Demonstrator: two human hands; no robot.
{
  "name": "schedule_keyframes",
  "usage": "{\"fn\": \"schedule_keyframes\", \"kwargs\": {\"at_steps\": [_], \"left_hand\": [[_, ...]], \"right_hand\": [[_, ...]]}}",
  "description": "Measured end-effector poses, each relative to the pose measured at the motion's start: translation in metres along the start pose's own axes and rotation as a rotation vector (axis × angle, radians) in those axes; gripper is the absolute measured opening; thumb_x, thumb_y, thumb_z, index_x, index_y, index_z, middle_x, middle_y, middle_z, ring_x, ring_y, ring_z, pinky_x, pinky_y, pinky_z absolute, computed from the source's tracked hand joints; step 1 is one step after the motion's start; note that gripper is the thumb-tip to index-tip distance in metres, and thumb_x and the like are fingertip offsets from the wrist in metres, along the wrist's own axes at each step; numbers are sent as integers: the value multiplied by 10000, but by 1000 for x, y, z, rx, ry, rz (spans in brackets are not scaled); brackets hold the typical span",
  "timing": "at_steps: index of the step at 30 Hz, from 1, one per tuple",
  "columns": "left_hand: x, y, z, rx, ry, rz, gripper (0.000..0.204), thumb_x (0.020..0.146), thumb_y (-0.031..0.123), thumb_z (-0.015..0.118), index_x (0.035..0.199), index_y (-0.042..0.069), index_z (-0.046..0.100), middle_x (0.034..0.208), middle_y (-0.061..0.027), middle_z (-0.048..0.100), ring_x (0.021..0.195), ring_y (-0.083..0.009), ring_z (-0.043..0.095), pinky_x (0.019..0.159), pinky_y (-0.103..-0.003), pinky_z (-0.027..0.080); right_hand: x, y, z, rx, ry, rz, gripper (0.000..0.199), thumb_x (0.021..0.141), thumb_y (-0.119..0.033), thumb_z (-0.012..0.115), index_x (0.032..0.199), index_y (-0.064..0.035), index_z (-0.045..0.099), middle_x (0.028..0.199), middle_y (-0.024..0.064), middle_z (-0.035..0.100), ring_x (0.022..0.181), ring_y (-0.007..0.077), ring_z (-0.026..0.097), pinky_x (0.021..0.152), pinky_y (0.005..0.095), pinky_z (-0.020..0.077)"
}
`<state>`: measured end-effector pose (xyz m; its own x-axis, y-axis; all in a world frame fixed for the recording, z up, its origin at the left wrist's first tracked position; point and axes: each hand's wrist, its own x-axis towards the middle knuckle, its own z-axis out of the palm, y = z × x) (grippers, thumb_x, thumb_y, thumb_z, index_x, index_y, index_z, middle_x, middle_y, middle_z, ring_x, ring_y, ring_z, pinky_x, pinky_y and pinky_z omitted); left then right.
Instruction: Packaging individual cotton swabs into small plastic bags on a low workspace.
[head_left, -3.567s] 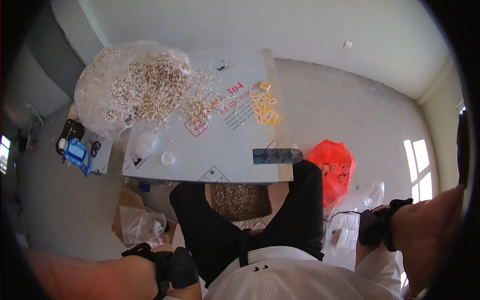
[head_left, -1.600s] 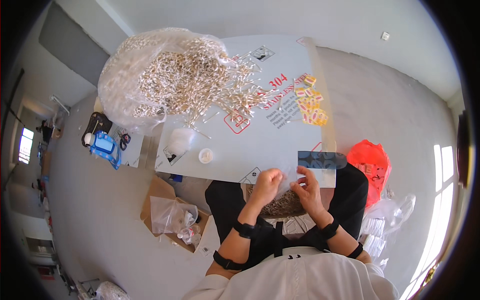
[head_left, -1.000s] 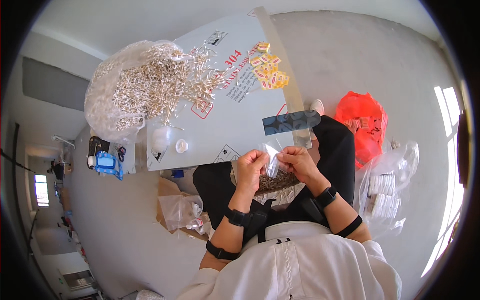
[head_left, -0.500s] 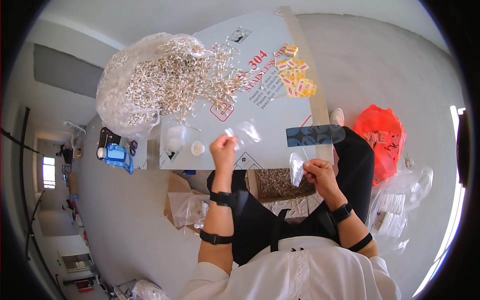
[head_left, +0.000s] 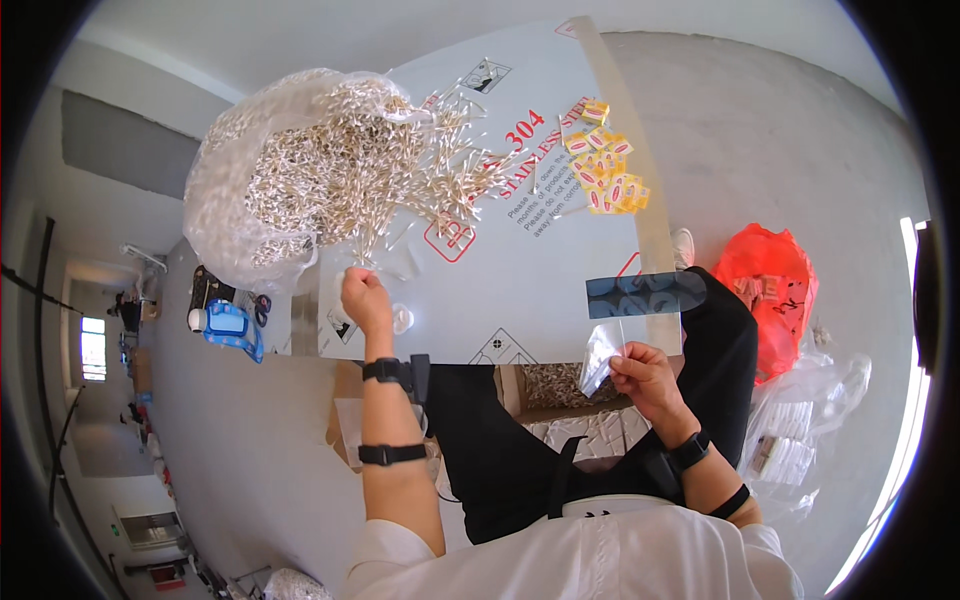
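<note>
My right hand, at the table's front edge, pinches a small clear plastic bag. A thin white stick rises from the same grip. My left hand is closed at the near edge of a big heap of cotton swabs, which spills from a large clear plastic bag. What its fingertips hold, if anything, I cannot make out. Beside that hand are a small round white tub and a filmy clear piece of plastic.
Small yellow-and-white packets lie at the table's right side. A dark film strip overhangs the front right edge. On the floor to the right are a red plastic bag and a clear bag of white packs. A box of swabs stands under the table.
My left hand has moved left and forward to the swab heap; the shiny clear plastic that was by its fingers is no longer there. My right hand still holds its bag.
</note>
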<state>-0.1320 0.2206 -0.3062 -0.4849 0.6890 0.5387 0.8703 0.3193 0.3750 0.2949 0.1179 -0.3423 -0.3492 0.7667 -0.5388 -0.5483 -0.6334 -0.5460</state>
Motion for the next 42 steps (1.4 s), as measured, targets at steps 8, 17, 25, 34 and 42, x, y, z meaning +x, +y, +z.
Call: {"fn": "schedule_keyframes", "kwargs": {"at_steps": [8,17,25,34,42], "left_hand": [[-175,174,-32,-984,-1088,-14,208,884,195,672,924,-8,649,741,3,617,585,-65,518,528,-224,420],[-206,212,-52,-1006,-1182,-481,96,879,76,649,847,-15,643,699,10,590,599,-52,512,556,-189,415],[-215,218,-46,-913,-1059,-306,130,882,89,658,802,4,603,696,-17,594,605,-67,542,550,-205,440],[-209,225,-45,-1148,-1035,-587,267,975,218,542,836,8,629,708,-49,615,582,-116,571,513,-228,433],[-206,242,-52,-1190,-982,-699,300,962,292,575,862,15,629,731,-63,626,591,-135,585,531,-236,456]], "right_hand": [[-5,-3,3,-72,22,-123,52,871,-42,660,831,-45,626,719,31,617,583,70,506,520,190,367],[-9,-12,-15,-105,45,-235,64,858,-26,661,804,-26,628,692,8,605,564,49,481,511,184,342],[-8,-12,-15,-144,46,-285,82,843,-37,671,777,-30,624,681,0,595,567,50,478,513,191,343],[-7,-19,-19,-2,57,-238,90,847,-56,666,772,-37,619,672,5,594,565,60,485,517,203,356],[-9,-22,-20,17,74,-258,100,858,-59,658,769,-46,613,673,7,591,556,61,482,512,195,349]]}}
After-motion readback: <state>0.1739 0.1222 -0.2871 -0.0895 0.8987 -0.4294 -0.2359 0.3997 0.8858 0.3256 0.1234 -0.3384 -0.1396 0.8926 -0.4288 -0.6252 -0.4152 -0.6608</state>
